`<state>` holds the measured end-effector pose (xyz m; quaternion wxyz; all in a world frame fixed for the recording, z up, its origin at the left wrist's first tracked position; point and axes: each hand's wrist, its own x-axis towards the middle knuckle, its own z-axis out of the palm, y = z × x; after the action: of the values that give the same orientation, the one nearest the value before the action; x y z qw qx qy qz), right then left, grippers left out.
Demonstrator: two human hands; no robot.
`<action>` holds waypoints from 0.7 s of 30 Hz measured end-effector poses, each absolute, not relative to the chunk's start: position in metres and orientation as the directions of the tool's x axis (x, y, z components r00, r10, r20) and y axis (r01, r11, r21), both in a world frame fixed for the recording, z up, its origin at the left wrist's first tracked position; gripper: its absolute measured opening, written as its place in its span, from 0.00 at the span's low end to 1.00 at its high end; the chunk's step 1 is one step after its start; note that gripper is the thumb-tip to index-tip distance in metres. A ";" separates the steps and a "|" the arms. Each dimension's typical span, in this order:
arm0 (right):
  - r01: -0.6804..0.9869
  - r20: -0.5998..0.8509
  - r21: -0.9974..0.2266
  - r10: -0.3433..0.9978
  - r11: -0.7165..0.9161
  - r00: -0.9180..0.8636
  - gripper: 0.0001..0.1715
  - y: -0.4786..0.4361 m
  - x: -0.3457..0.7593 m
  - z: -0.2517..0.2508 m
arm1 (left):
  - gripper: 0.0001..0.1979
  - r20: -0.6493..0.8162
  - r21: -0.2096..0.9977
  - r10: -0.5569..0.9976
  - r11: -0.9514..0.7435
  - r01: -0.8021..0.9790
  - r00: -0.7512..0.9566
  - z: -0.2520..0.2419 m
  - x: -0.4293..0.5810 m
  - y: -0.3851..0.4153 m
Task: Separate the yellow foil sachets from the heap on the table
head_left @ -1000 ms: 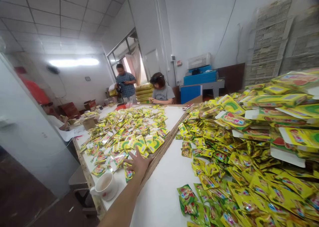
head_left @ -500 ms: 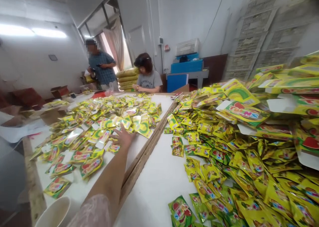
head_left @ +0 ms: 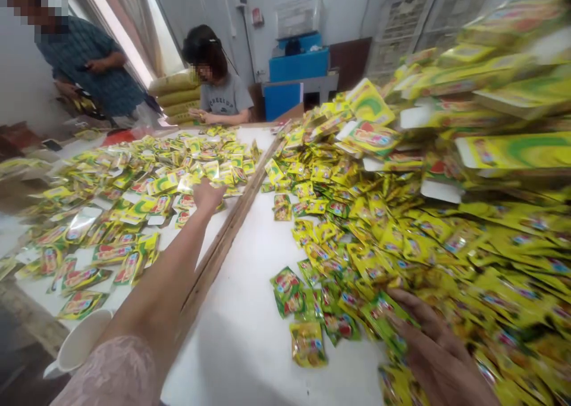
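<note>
My left hand point(head_left: 208, 197) reaches over a heap of flat yellow-green cartons point(head_left: 149, 207) on the left part of the table. Its thumb stands apart to the right; the other fingertips are partly hidden against the cartons, and no carton is plainly lifted. My right hand point(head_left: 439, 346), slightly blurred, is at the lower right at the near edge of a big pile of small yellow sachets point(head_left: 375, 260). Its fingers close on a green sachet point(head_left: 383, 320). Loose green and yellow sachets, among them a yellow sachet point(head_left: 308, 343), lie left of it.
A wooden strip point(head_left: 236, 219) divides the white tabletop point(head_left: 236, 329). More cartons point(head_left: 513, 150) are stacked high at the right behind the sachets. A white cup point(head_left: 82, 340) stands by my left forearm. One person point(head_left: 225, 94) sits across the table; another point(head_left: 91, 67) stands at left.
My right hand has come into view at the sachets. My left hand, spread before, now has its fingers lower among the cartons. The view has shifted, and some green sachets lie differently.
</note>
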<state>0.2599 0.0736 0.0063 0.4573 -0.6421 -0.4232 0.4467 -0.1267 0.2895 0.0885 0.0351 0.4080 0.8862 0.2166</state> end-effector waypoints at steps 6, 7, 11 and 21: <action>0.116 -0.123 -0.982 0.971 -0.149 0.203 0.27 0.078 0.244 0.025 | 0.23 -0.186 0.225 0.965 0.223 0.948 -0.183 0.066 -0.021 0.178; 0.148 -0.101 -0.981 0.980 -0.127 0.171 0.26 0.076 0.243 0.025 | 0.24 -0.198 0.192 0.970 0.178 0.965 -0.139 0.058 -0.010 0.160; 0.222 -0.050 -0.973 0.997 -0.062 0.059 0.22 0.069 0.240 0.027 | 0.12 -0.149 0.225 0.976 0.192 0.955 -0.161 0.030 0.010 0.111; 0.353 0.173 -0.934 0.941 0.063 0.290 0.14 0.069 0.255 0.053 | 0.11 -0.041 0.327 0.989 0.146 0.934 -0.140 0.062 0.060 0.092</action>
<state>0.2552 0.0694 0.0530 0.5097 -0.6208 -0.5211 0.2886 0.0596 0.0923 0.0624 0.1239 0.6437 0.7468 0.1120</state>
